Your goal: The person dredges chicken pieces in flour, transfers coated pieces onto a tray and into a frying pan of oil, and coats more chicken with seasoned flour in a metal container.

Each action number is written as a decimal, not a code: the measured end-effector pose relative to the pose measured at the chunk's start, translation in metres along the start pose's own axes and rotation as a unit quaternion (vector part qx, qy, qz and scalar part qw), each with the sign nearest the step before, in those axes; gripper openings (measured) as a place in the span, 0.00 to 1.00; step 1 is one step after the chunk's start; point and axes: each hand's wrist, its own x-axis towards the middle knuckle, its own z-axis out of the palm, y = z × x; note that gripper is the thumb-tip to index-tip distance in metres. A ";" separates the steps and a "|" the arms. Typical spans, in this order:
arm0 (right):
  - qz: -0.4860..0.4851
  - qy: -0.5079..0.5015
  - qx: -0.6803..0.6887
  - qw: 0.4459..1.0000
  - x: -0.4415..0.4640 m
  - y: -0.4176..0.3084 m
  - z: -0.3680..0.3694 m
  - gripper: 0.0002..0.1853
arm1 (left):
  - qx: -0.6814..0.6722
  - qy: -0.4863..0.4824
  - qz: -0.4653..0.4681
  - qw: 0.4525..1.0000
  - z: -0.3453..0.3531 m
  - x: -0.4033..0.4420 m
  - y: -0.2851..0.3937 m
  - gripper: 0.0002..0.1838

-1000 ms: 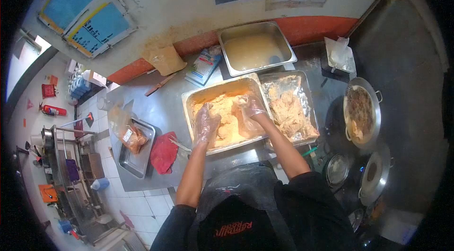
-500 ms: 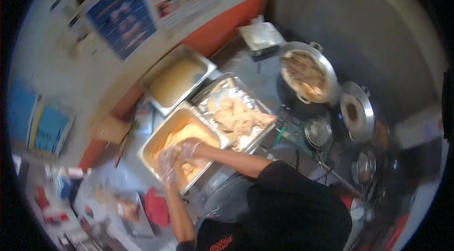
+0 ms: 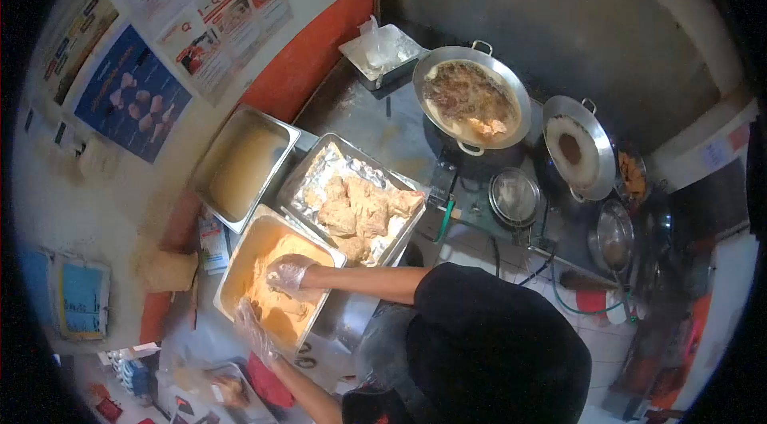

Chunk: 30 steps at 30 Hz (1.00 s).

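Note:
Both of my hands wear clear plastic gloves and are at a deep metal pan (image 3: 326,312) of pale orange breading flour (image 3: 276,252). My right hand (image 3: 292,274) is curved down into the flour, and its fingertips are hidden there. Just below it, a flour-coated lump (image 3: 289,306) lies in the pan; its kind is unclear. My left hand (image 3: 254,328) is over the pan's near-left edge with its fingers stretched out and holding nothing visible. Next to this pan, a foil-lined tray (image 3: 307,199) carries several breaded chicken pieces (image 3: 363,208).
A metal pan of cloudy liquid (image 3: 244,160) stands against the wall. Two woks, a bubbling wok (image 3: 471,97) and a foamy wok (image 3: 577,148), stand at the back right. Strainers (image 3: 514,196) lie on the stove side. A small tray (image 3: 382,57) sits in the corner.
My hands were close together over the flour and have moved apart, the left to the pan's edge. The view has shifted, and the picture is sharper.

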 end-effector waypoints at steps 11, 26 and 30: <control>0.113 0.059 0.167 0.978 -0.083 -0.045 -0.406 0.21 | 0.288 -0.120 -0.062 0.948 0.045 -0.026 -0.026 0.20; 0.335 0.354 0.100 0.867 -0.239 0.481 -0.758 0.13 | 0.312 -0.187 -0.275 0.890 0.075 -0.006 -0.092 0.24; 0.406 0.271 -0.298 0.820 -0.202 0.365 -0.757 0.14 | 0.437 -0.175 -0.151 0.869 0.086 -0.016 -0.063 0.28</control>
